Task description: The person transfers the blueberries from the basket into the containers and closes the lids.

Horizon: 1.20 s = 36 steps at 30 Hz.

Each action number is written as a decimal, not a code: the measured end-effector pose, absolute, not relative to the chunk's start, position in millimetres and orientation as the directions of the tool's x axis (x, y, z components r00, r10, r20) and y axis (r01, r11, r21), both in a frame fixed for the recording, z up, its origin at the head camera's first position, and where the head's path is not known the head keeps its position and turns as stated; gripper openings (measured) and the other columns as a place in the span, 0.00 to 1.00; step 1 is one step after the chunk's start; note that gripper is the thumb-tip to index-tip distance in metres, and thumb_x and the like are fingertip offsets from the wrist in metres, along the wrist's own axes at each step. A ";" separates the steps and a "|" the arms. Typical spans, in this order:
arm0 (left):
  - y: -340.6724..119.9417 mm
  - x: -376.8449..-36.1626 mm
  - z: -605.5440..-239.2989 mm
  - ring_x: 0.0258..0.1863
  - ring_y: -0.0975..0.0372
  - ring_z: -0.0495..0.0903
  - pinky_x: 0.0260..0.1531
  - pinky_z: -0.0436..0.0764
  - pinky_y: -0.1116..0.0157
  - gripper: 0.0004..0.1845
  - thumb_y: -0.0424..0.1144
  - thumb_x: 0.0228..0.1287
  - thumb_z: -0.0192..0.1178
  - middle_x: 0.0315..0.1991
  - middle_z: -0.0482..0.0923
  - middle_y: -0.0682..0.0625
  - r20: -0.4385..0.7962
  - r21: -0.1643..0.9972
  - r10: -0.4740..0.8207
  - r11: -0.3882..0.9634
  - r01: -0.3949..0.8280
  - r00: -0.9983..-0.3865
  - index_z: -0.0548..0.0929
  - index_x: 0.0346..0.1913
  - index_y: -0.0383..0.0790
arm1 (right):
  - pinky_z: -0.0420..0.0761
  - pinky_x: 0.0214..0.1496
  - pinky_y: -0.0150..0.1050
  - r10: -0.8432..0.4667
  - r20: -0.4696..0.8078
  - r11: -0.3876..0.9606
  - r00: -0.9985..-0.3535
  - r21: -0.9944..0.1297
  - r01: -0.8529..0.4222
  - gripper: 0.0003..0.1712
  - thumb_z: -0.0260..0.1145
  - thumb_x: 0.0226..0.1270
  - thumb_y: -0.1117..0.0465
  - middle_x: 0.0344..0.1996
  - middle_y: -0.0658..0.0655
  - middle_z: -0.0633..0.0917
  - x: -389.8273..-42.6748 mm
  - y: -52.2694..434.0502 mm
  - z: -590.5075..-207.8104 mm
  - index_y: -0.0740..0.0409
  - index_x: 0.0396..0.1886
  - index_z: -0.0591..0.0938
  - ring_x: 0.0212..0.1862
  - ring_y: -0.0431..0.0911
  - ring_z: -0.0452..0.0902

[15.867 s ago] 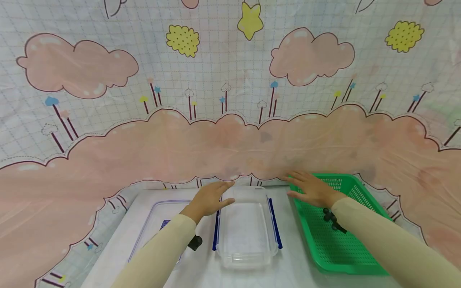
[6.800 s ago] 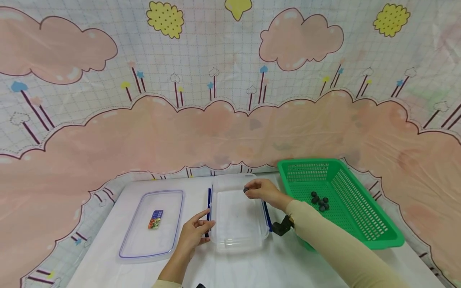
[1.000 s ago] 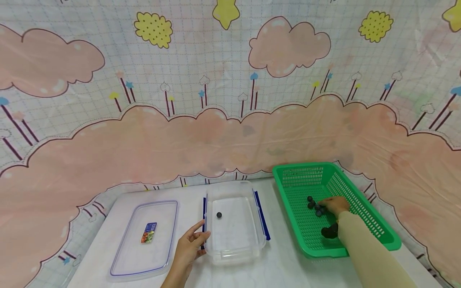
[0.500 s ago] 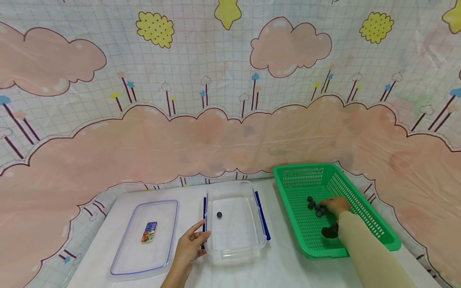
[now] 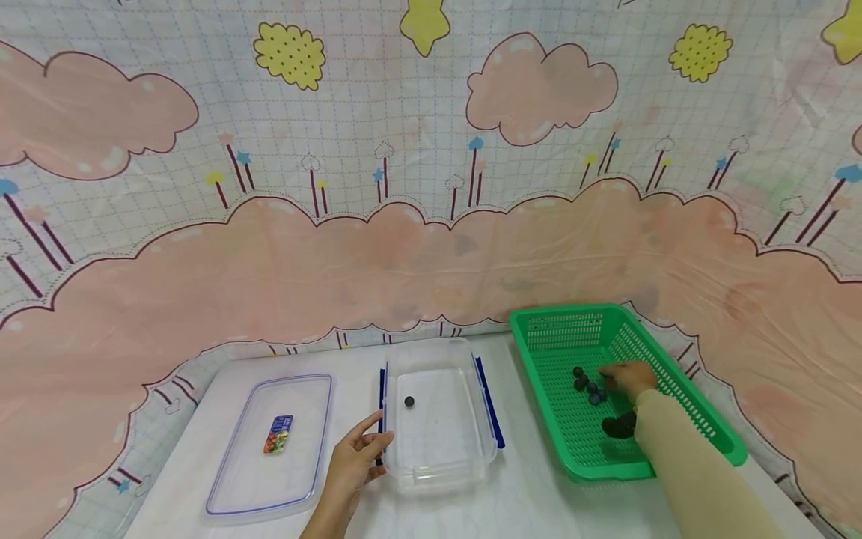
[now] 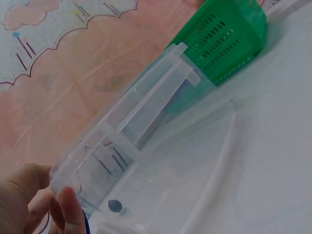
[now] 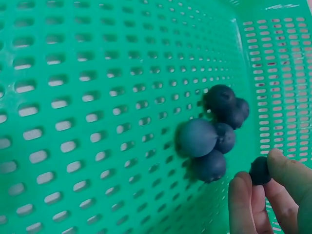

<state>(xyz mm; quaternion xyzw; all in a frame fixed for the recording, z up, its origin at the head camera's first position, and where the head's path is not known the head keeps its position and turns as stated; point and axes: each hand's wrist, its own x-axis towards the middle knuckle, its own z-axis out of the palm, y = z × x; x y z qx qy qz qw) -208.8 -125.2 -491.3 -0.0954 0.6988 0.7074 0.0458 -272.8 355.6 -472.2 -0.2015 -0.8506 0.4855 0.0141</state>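
Note:
My right hand (image 5: 629, 379) is inside the green basket (image 5: 572, 449). In the right wrist view its thumb and fingers pinch one blueberry (image 7: 261, 170), held beside several other blueberries (image 7: 197, 138) clustered on the basket floor. My left hand (image 5: 355, 458) grips the left wall of a clear plastic food container (image 5: 441, 471); in the left wrist view the thumb and fingers (image 6: 72, 209) lie on either side of its rim. A single blueberry (image 5: 409, 402) rests on the container's floor, toward the left. Blue clip flaps (image 5: 490, 404) hang down along the container's long sides.
A clear lid (image 5: 232, 479) with a blue seal and a coloured label (image 5: 278, 434) lies flat on the white table (image 5: 525, 494), left of the container. Behind the table hangs a patterned cloth (image 5: 377, 277). The basket's raised walls surround my right hand.
My right hand has lifted slightly off the cluster with one blueberry between its fingers. My left hand and the container have stayed where they were.

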 end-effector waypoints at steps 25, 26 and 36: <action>-123.6 -206.4 -488.9 0.29 0.65 0.72 0.24 0.81 0.70 0.30 0.34 0.64 0.66 0.31 0.76 0.56 -0.197 0.980 -0.077 -0.008 -0.197 -0.977 0.72 0.69 0.37 | 0.75 0.65 0.49 0.182 -0.133 0.252 -0.974 -0.951 0.177 0.30 0.62 0.73 0.59 0.58 0.69 0.79 -276.6 311.9 -446.4 0.77 0.65 0.69 0.42 0.34 0.82; -123.5 -206.5 -488.8 0.29 0.65 0.72 0.24 0.81 0.70 0.30 0.34 0.64 0.66 0.31 0.76 0.56 -0.198 0.980 -0.077 -0.005 -0.198 -0.977 0.72 0.68 0.38 | 0.74 0.66 0.49 0.176 -0.133 0.240 -0.975 -0.955 0.173 0.30 0.62 0.73 0.59 0.58 0.68 0.79 -276.6 310.4 -445.7 0.76 0.65 0.69 0.44 0.35 0.82; -123.8 -206.8 -488.5 0.30 0.64 0.72 0.24 0.81 0.69 0.30 0.36 0.64 0.66 0.32 0.76 0.54 -0.203 0.979 -0.087 0.010 -0.204 -0.975 0.72 0.68 0.39 | 0.74 0.66 0.50 0.103 -0.106 0.288 -0.989 -0.949 0.131 0.31 0.62 0.73 0.56 0.62 0.69 0.75 -273.6 292.2 -439.2 0.73 0.66 0.70 0.57 0.50 0.81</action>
